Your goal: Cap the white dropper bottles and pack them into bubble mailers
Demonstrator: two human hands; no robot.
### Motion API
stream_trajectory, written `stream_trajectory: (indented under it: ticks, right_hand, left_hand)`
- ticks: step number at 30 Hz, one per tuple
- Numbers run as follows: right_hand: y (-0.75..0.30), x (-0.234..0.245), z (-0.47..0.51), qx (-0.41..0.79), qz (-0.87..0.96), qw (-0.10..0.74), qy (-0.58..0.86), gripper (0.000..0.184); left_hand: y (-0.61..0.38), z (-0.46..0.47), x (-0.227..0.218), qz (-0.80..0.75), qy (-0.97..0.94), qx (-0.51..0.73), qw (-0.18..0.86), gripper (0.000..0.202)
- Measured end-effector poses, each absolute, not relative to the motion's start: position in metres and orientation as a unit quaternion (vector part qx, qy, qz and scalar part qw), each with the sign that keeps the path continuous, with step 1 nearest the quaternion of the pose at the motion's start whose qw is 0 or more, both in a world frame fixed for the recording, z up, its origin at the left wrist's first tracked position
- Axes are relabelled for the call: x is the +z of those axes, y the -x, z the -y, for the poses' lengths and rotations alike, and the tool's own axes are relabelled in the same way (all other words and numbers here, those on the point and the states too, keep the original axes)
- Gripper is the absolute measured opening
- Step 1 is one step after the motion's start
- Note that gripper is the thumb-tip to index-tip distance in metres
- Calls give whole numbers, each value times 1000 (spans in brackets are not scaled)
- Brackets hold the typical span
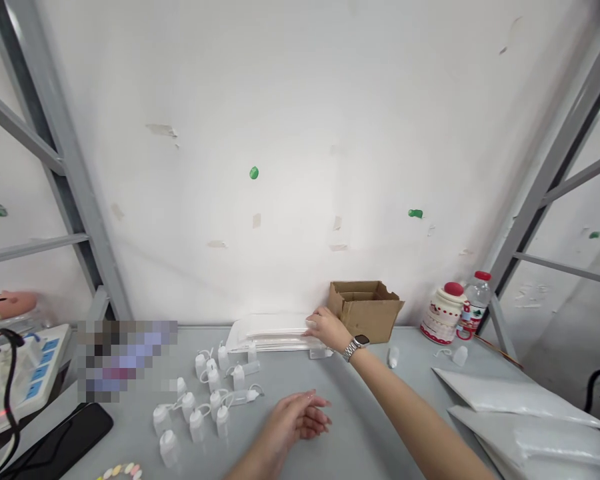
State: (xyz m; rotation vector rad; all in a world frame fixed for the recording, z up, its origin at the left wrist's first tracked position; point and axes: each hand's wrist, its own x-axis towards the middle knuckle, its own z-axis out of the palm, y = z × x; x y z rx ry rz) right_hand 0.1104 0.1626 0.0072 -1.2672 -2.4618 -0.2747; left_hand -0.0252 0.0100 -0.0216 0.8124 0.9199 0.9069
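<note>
At the back of the table, my right hand (326, 329) has its thumb and fingers closed on the right end of a stack of flat white envelopes (273, 331) lying against the wall. My left hand (300, 419) hovers over the grey table near the front, loosely curled with fingers apart and nothing in it. To its left stand several small clear squeeze bottles (197, 427) with white caps on loop straps; a few lie on their sides. One more small bottle (321, 353) lies just below my right hand.
Beside my right hand stands an open cardboard box (370, 317). A white jar (443, 315) and a red-capped bottle (476, 300) are at the back right, above large white envelopes (520, 400). At the left lie a black phone (63, 440) and a power strip (35, 380).
</note>
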Motion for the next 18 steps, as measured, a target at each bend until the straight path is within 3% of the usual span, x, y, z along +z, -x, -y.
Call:
stream_trajectory:
  ticks: [3,9,14,18]
  right_hand:
    - [-112,6,-162,-98,870,201,441,19]
    - [-119,19,-153,-125,838,297,440,29]
    - [-139,41,-121,-122,756,426,482,33]
    - [-160,40,-87,-72,736,452,498,42]
  left_hand:
    - [25,-9,-20,-414,-372,411,722,42]
    - [28,-14,-20,-440,-354,411,716,46]
    - [34,-17,-23,-440,-345,487,671,57]
    - [39,-14,-17,-392,-312,562,658,64]
